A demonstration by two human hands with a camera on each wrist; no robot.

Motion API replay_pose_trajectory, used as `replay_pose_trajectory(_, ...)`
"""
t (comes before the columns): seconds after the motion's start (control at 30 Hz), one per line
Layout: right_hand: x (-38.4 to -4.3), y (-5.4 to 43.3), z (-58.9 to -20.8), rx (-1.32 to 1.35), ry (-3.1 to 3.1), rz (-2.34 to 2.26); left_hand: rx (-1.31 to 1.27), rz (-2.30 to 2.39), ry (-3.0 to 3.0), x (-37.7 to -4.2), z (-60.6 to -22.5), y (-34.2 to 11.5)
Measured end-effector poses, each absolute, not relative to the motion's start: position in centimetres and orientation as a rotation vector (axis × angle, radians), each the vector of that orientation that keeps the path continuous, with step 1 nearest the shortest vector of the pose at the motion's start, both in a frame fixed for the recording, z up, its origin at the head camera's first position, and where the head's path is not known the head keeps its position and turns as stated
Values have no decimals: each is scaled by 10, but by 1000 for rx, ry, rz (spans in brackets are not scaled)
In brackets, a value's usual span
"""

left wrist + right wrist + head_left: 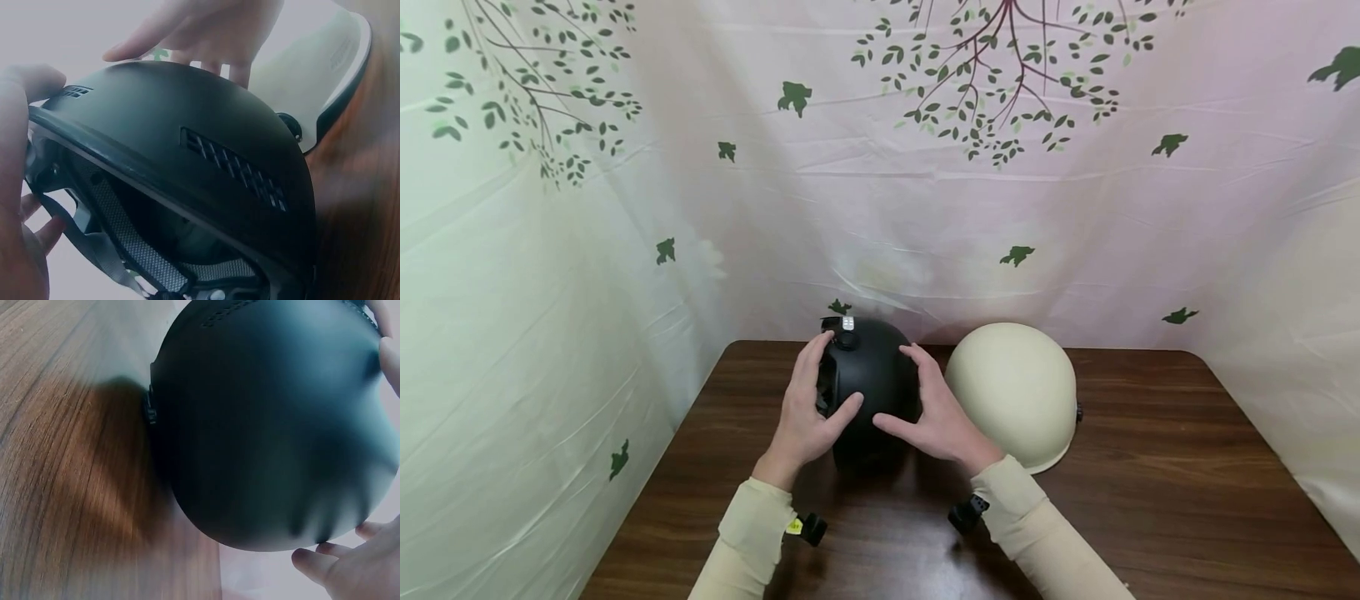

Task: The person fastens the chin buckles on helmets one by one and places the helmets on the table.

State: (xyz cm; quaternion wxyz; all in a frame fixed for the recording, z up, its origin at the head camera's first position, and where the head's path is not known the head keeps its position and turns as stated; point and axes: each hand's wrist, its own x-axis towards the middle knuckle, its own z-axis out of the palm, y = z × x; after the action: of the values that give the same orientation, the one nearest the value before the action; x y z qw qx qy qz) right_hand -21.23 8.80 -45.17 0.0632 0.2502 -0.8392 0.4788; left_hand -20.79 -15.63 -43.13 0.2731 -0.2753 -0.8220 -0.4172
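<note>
Both hands, left hand (pixel 805 417) and right hand (pixel 934 417), cup the black helmet (pixel 871 383) with spread fingers; its smooth, hard shell looks slippery, so the rim seems safer.

The black helmet (pixel 871 385) hides its own lower rim behind both hands in the head view. In the right wrist view its shell is blurred and cut off at the right edge. The cream helmet (pixel 325 75) shows only partly in the left wrist view, behind the black one. Both forearms run off the near edge.
</note>
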Motion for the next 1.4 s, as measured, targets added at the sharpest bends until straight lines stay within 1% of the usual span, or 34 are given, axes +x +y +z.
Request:
replay_pose_trajectory(0.53, -213, 88, -448, 733, -2576, 1355, -775, -1168, -2171, -207, -433, -154)
replay_pose_trajectory(1.4, -214, 96, -449, 712, -2603, 1340, -670, -1237, -2159, -203, -444, -175)
